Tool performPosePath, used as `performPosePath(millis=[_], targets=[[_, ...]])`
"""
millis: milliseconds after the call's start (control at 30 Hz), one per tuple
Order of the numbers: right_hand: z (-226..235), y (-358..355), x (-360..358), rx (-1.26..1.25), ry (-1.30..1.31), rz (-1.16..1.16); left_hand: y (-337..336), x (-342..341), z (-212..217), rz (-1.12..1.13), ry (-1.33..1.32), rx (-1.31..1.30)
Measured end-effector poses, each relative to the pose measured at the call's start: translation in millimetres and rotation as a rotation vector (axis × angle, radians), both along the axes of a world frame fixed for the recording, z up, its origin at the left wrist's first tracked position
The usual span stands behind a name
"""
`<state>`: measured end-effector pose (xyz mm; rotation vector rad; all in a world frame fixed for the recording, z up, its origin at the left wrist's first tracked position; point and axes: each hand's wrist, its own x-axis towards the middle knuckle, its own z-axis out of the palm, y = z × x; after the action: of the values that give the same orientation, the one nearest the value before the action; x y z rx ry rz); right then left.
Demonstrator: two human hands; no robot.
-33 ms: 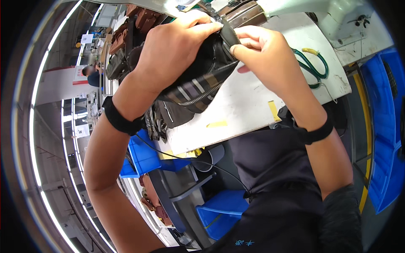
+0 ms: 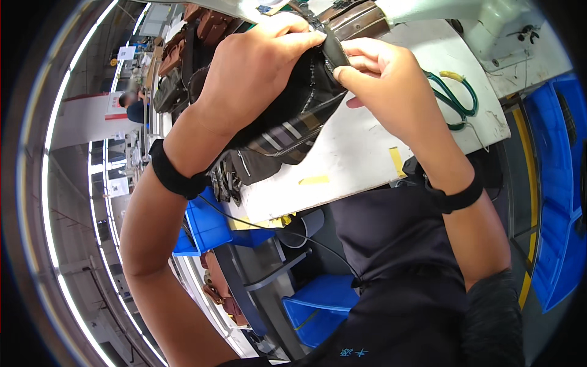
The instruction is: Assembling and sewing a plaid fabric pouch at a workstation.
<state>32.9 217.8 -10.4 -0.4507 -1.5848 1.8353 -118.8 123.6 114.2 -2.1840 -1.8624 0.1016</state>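
A dark bag (image 2: 287,134) with a plaid band and metal zippers lies at the far side of the white table, its opening facing up. My left hand (image 2: 260,67) pinches the bag's upper edge between thumb and fingers. On the right, my right hand (image 2: 388,79) grips the same dark edge by a zipper, thumb on top. The two hands are a short way apart along this edge. Part of the bag is hidden behind my left hand and wrist. Green-handled scissors (image 2: 452,101) lie to the right of my right hand.
The white table (image 2: 361,159) bears yellow tape pieces. A pale sewing machine (image 2: 489,37) stands at the far right. Blue bins (image 2: 553,202) are at the right, another blue bin (image 2: 208,223) below the table's left end. Brown bags (image 2: 211,27) are piled far left. A person (image 2: 133,107) is in the distance.
Almost nothing differs. The bag's edge and both hands have shifted very slightly, and both hands keep their hold.
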Motion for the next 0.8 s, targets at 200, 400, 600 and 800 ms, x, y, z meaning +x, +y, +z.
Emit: performPosePath(millis=[200, 400, 600, 800], targets=[[-4, 0, -1, -0.216, 0.087, 0.061, 3, 1, -1, -0.022, -0.046, 0.012], [0, 0, 0, -0.190, 0.085, 0.054, 5, 8, 3, 0.029, -0.071, -0.006], [-1, 1, -2, -0.186, 0.060, 0.036, 4, 17, -6, 0.150, -0.129, 0.046], [-5, 0, -4, -0.190, 0.101, 0.009, 2, 31, -16, 0.296, -0.287, 0.164]])
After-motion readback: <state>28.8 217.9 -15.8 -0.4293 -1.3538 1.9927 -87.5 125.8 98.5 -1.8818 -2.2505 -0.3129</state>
